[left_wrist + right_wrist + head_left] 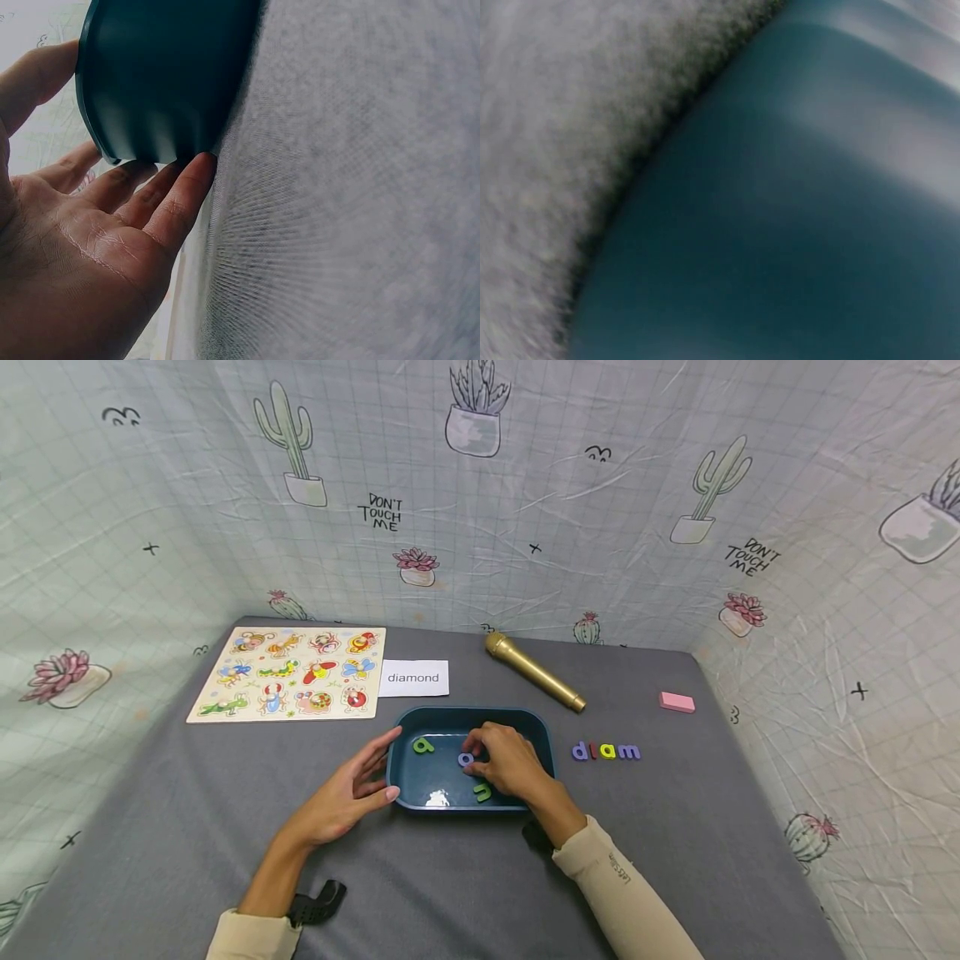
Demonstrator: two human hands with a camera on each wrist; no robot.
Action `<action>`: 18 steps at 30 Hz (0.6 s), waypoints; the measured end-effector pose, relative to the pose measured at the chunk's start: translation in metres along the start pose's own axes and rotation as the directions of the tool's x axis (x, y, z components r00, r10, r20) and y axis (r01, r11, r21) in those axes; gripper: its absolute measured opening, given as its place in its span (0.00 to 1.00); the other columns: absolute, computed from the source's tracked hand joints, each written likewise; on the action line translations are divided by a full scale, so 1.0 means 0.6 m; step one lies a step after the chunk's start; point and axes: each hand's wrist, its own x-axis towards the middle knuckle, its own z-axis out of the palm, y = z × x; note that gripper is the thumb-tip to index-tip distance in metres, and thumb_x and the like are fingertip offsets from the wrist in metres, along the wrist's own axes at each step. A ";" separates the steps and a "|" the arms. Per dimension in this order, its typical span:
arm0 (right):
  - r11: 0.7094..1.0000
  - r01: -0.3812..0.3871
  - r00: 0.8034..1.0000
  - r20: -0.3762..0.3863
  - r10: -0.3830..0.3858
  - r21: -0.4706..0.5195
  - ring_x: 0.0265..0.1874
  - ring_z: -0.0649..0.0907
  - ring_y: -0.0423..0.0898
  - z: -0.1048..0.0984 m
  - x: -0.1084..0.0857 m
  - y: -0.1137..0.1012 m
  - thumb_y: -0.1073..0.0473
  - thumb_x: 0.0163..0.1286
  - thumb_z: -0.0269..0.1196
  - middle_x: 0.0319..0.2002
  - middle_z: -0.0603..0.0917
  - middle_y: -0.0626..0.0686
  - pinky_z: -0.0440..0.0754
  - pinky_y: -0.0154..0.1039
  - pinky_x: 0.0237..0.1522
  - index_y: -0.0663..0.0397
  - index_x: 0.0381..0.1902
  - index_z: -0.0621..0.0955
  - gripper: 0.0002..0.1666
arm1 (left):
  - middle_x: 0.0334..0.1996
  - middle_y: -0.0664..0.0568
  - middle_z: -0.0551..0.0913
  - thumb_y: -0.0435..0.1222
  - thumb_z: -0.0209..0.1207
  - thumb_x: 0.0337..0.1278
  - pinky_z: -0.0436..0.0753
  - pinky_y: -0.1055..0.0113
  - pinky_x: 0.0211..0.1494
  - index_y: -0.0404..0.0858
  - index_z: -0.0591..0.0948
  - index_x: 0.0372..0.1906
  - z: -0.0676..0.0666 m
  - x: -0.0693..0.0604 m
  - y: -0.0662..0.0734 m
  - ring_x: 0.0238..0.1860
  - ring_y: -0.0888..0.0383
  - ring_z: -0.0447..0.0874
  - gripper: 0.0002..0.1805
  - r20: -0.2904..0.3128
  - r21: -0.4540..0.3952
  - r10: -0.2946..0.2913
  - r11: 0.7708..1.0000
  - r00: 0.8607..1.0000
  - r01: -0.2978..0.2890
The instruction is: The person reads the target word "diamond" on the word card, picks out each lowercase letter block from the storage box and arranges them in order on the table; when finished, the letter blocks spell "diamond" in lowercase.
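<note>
A dark teal tray (442, 811) lies in the middle of the table. Inside it, the thumb and fingertips of my right hand (506, 760) pinch a purple letter o (465, 760). Two green letters lie in the tray: an n-shaped one (482, 792) near the front and a round one with a tail (423, 746) at the back left. My left hand (347, 793) touches the tray's left end, fingers spread, as the left wrist view shows along the tray wall (165, 82). In the right wrist view only the tray's outside (780, 225) and the cloth appear; the hand is hidden there.
Right of the tray, letters d, i, a, m (606, 752) stand in a row. A card reading "diamond" (414, 678), an insect picture board (285, 675) and a gold microphone (534, 672) lie behind the tray. A pink eraser-like block (677, 702) sits at right.
</note>
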 end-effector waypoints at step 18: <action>0.998 0.051 0.983 -0.180 -0.043 0.042 0.30 0.77 0.37 -0.010 -0.004 -0.008 0.51 0.66 0.78 0.42 0.88 0.44 0.75 0.33 0.30 0.42 0.47 0.89 0.13 | 0.85 0.37 0.55 0.32 0.64 0.74 0.74 0.36 0.75 0.49 0.54 0.87 -0.001 0.001 -0.002 0.80 0.30 0.62 0.45 0.001 0.008 0.002 1.000 1.000 -0.002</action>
